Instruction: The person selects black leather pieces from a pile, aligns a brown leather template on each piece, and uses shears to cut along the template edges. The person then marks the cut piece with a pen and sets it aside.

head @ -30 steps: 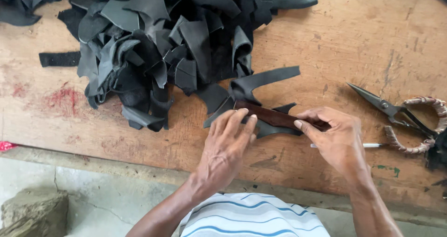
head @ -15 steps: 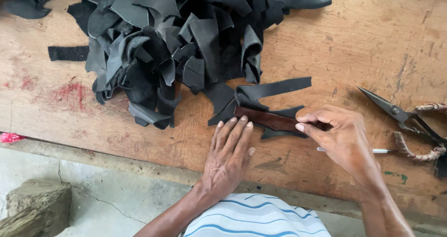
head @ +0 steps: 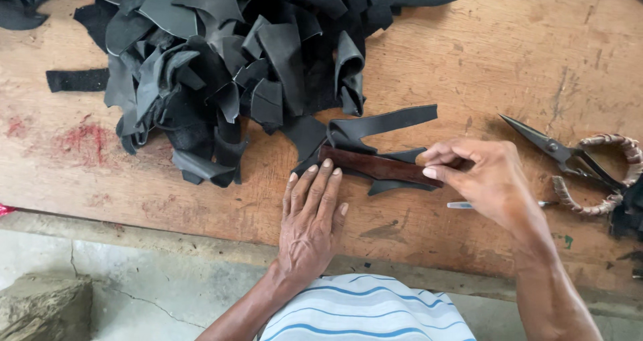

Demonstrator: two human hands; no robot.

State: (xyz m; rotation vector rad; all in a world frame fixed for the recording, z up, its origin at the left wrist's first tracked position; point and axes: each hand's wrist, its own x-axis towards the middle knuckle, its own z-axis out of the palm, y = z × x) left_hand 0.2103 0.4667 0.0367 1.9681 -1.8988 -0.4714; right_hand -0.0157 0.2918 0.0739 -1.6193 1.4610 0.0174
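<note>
Head view: a dark brown wooden bar [head: 378, 166] lies flat on a black rubber piece [head: 375, 143], near the middle of the wooden workbench [head: 509, 53], tilted slightly with its right end lower. Right hand [head: 482, 180], at 3 o'clock of the bar, closes thumb and forefinger on the bar's right end; the other fingers are curled. Left hand [head: 311, 217], at 7 o'clock of the bar, lies open and flat, palm down, fingers extended together; fingertips [head: 326, 163] touch the bar's left end and the edge of the rubber piece under it.

At 11 o'clock from the bar, touching the rubber piece, sits a large pile of black rubber scraps [head: 228, 60], strips curled and overlapping. One separate black strip [head: 77, 80] lies flat at 9 o'clock of the pile.

At 3 o'clock beyond the right hand, scissors [head: 576, 160] with cord-wrapped handles lie closed, blades pointing to 10 o'clock. A thin pen-like object [head: 462, 205], mostly hidden under the right hand, is possibly a marker. Red stains [head: 84, 140] mark the bench at 9 o'clock. A striped blue-and-white shirt [head: 365, 311] shows at 6 o'clock.
</note>
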